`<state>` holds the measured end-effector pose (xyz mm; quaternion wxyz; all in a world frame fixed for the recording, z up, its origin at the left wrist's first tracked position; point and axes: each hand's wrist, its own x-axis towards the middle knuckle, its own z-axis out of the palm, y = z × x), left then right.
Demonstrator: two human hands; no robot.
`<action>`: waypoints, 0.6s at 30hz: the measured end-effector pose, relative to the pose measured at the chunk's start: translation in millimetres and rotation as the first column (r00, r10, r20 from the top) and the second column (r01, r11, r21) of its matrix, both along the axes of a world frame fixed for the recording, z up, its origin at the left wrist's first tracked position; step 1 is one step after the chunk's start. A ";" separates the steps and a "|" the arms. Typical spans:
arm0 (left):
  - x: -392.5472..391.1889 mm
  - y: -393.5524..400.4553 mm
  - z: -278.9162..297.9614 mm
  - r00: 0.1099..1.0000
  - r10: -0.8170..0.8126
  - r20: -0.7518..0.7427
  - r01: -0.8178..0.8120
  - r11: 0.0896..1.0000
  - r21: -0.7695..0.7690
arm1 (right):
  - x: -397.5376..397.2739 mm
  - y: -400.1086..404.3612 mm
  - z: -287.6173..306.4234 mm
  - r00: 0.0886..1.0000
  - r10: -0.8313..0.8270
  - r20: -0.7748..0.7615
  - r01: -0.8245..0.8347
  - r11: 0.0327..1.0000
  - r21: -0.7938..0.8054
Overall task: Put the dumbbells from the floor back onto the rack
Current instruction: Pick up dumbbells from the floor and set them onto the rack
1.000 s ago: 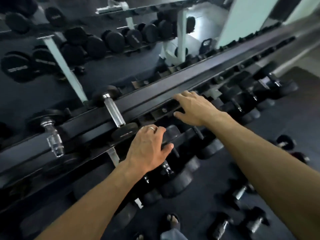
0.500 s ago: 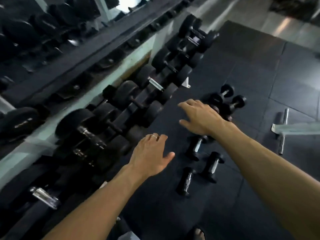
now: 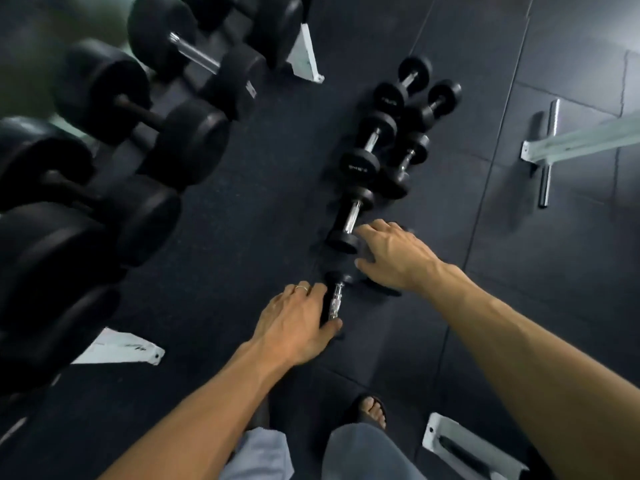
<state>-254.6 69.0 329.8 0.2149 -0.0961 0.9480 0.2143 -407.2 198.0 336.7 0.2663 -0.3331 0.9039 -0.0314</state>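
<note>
Several small black dumbbells with chrome handles lie in a row on the dark rubber floor [image 3: 242,237]. My left hand [image 3: 294,320] reaches the nearest dumbbell [image 3: 334,299]; its fingers lie beside the handle and the thumb crosses the lower end, whose head is hidden. My right hand [image 3: 393,259] is spread on top of a second dumbbell [image 3: 381,289], covering most of it. A third dumbbell [image 3: 351,216] lies just beyond my right fingertips. More floor dumbbells [image 3: 372,140] lie further back. The rack [image 3: 306,53] with large dumbbells [image 3: 138,116] fills the left side.
White rack feet [image 3: 117,348] stick out onto the floor at left. A bench foot with a chrome bar [image 3: 549,150] lies at right, and another white bracket [image 3: 464,445] at bottom right. My sandalled foot [image 3: 372,410] stands below the hands.
My view swung from the rack down to the floor. Both hands dropped from the rack's rail to the nearest floor dumbbells and now touch them.
</note>
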 end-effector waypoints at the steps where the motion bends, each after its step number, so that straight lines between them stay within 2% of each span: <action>1: -0.2 2.0 -24.2 1.000 -0.005 0.012 0.005 1.000 0.013 | 2.1 3.4 -24.0 1.000 -0.012 0.011 0.012 1.000 0.003; 11: -11.8 11.4 -300.4 0.997 -0.023 0.069 0.019 0.998 0.061 | 6.4 18.9 -286.2 0.994 -0.107 0.016 0.107 0.994 0.023; 18: -28.8 19.0 -421.8 0.998 0.032 0.045 -0.036 0.996 0.087 | -24.3 6.6 -395.9 0.998 -0.060 -0.030 0.061 0.998 0.034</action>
